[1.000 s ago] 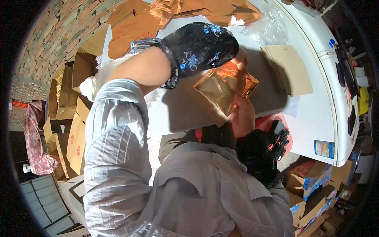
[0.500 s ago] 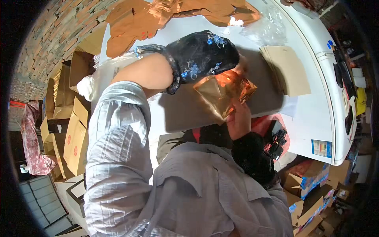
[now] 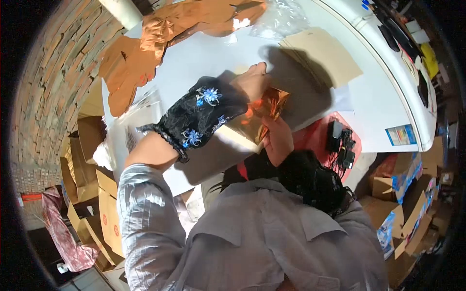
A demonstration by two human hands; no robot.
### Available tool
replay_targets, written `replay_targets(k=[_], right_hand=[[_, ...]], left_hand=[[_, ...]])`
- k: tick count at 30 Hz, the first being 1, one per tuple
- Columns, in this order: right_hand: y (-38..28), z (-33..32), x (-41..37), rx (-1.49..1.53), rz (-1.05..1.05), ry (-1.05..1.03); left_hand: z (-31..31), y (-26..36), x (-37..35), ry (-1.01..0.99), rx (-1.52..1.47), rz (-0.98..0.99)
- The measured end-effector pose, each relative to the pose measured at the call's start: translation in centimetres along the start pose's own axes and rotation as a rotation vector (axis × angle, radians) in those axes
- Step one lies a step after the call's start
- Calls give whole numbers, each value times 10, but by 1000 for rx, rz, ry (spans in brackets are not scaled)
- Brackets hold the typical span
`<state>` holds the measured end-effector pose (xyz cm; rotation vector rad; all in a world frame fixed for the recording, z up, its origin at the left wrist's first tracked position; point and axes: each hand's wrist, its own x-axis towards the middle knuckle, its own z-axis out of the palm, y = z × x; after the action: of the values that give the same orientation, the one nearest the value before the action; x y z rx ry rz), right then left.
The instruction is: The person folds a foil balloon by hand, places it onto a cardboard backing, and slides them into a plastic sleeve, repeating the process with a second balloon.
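Closest to the body, the right hand (image 3: 279, 138) has its thumb and fingers nearly closed, pinching the near right edge of the foil (image 3: 248, 128). That piece lies between the hands on the white table (image 3: 374, 114), just ahead and to the left of the right hand. Beyond it is the left hand (image 3: 254, 82), knuckles up and fingers curled, at the far edge; I can't tell whether it grips or only presses. Both hands touch it, so neither is clearly nearer. A black sleeve (image 3: 204, 109) covers part of it, and its long axis can't be made out. It looks shiny, gold to coppery orange, creased, with a crumpled fold on the right. Farther off are brown cards (image 3: 335, 56), then clear plastic (image 3: 281, 20) and orange sheets (image 3: 194, 19).
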<state>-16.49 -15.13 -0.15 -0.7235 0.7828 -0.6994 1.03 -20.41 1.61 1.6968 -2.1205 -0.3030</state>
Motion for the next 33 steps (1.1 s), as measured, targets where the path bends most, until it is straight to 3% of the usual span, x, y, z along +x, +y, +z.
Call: replay_targets(k=[2, 4, 7, 14, 17, 23, 26, 31, 33], right_hand=[[5, -4, 3, 25, -15, -33], [1, 0, 0, 173, 68, -28], [7, -5, 4, 196, 6, -83], [7, 0, 4, 204, 12, -4], [4, 1, 4, 265, 15, 0], [6, -2, 4, 259, 11, -25], [6, -4, 5, 257, 21, -24], [-9, 10, -4, 249, 71, 61], [-3, 1, -1, 111, 26, 7]], left_hand=[[-3, 6, -2, -17, -22, -57], [4, 2, -5, 40, 34, -12], [11, -1, -11, 129, 52, 26], [22, 6, -14, 357, 32, 47], [24, 8, -18, 312, 8, -10], [25, 11, -19, 404, -31, -24], [27, 3, -18, 338, 27, 41], [15, 20, -34, 239, -55, -134], [14, 25, -43, 222, -83, -128]])
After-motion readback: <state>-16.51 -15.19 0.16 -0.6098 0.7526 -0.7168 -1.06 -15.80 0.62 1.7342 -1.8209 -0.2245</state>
